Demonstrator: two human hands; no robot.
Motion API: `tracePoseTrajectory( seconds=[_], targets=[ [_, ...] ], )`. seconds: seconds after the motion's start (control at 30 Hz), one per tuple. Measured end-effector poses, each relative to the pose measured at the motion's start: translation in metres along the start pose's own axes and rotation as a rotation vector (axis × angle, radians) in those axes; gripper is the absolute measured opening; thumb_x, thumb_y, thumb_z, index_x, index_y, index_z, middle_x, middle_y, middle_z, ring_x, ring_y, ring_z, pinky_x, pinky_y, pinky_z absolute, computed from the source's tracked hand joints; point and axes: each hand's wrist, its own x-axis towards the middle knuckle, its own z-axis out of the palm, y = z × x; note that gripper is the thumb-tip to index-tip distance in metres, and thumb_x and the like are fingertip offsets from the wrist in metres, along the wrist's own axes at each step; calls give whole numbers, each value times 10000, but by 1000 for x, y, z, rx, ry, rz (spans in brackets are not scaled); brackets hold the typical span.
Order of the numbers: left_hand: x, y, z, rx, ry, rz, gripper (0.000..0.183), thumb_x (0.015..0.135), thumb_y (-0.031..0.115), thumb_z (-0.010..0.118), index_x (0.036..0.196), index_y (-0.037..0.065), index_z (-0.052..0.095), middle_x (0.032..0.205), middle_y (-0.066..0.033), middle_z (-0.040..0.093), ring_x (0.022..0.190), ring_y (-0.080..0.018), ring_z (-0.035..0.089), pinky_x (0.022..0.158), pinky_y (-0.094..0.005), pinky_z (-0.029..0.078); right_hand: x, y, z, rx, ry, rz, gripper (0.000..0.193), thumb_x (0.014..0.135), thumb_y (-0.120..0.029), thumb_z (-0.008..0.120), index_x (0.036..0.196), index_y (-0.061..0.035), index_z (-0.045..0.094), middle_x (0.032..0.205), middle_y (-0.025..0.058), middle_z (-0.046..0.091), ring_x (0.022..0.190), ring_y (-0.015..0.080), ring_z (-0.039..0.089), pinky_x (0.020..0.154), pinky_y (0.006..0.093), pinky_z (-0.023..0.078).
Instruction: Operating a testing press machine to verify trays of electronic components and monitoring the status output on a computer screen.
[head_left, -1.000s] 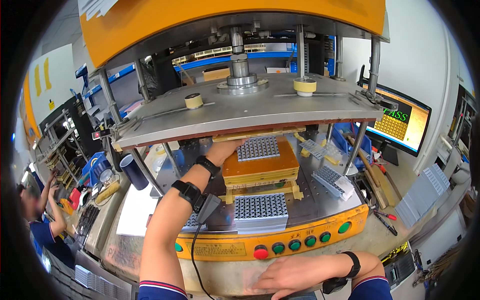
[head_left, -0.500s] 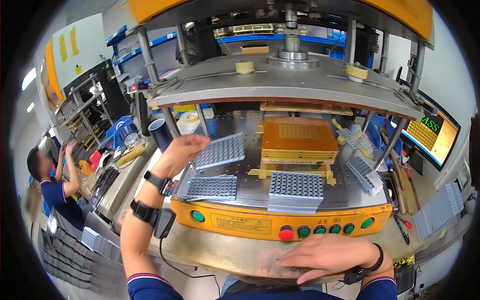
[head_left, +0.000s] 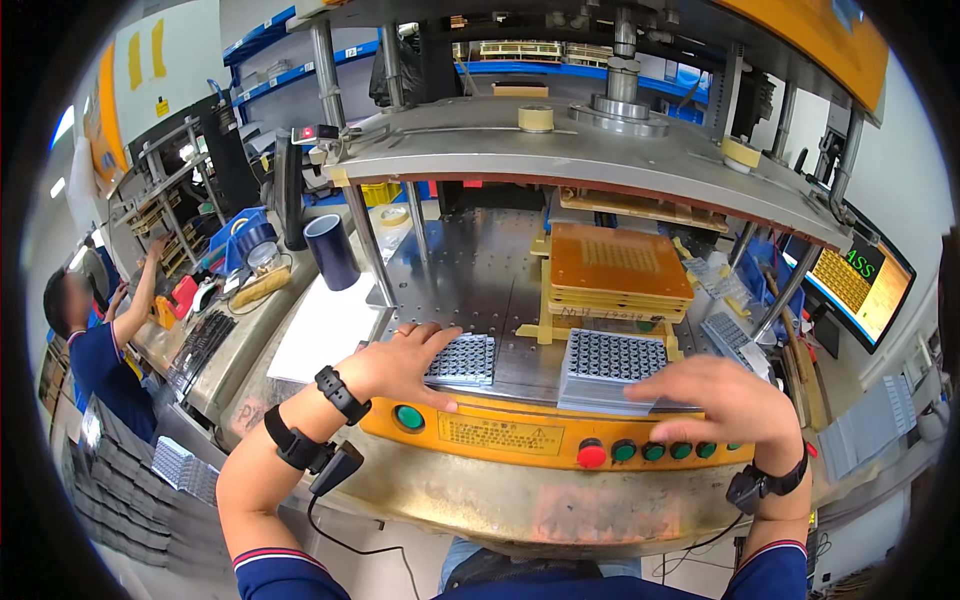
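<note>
My left hand lies at the left stack of grey-blue dimpled sheets, thumb at its near side and fingers spread over its left edge. It looks open, with no sheet lifted. My right hand is beside the taller right stack of the same dimpled sheets. Its fingers are stretched out at that stack's near right corner; whether they touch is unclear. Both stacks stand on the perforated metal bed of a press. Behind the right stack is an orange plate fixture on several layers.
Overhead hangs the grey upper platen, carried on metal posts. A yellow front panel bears a red button and several green ones. At left are a dark blue roll, white paper and another person; a monitor stands right.
The sheet my left hand held raised is now down at the left stack, and that hand has lowered. My right hand has risen from the bench edge to the right stack. The view has shifted.
</note>
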Motion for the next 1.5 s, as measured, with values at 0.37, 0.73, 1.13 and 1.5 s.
tracePoseTrajectory(
  seconds=[0.37, 0.73, 1.13, 1.5],
  targets=[
    [4, 7, -11, -58, 96, 78, 765, 819, 355, 784, 1467, 154, 430, 1342, -193, 594, 1240, -423, 546, 1020, -480, 472, 27, 40, 14, -257, 67, 102, 488, 887, -441, 706, 1225, -92, 655, 1269, 128, 644, 1188, 332, 590, 998, 440, 462],
    [-104, 71, 100, -223, 603, 272, 282, 814, 145, 736, 1088, 119, 674, 1154, -67, 675, 1101, -285, 598, 984, -453, 410, 34, 55, 9, -287, 114, 83, 549, 865, -496, 691, 1266, -125, 632, 1234, 109, 673, 1138, 323, 628, 993, 452, 450],
    [-102, 93, 141, -394, 745, 122, 238, 854, 121, 682, 1083, 57, 663, 1112, -148, 649, 1048, -352, 593, 969, -489, 446, 70, 172, 10, -408, 200, 245, 396, 982, -380, 590, 1361, -273, 623, 1506, 42, 498, 1309, 253, 488, 1099, 462, 309],
    [-103, 97, 137, -387, 734, 121, 214, 861, 121, 682, 1066, 63, 669, 1102, -144, 647, 1048, -352, 589, 952, -489, 452, 76, 171, 5, -402, 170, 233, 367, 994, -379, 573, 1343, -284, 635, 1499, 26, 502, 1335, 247, 478, 1092, 452, 311]
  ],
)
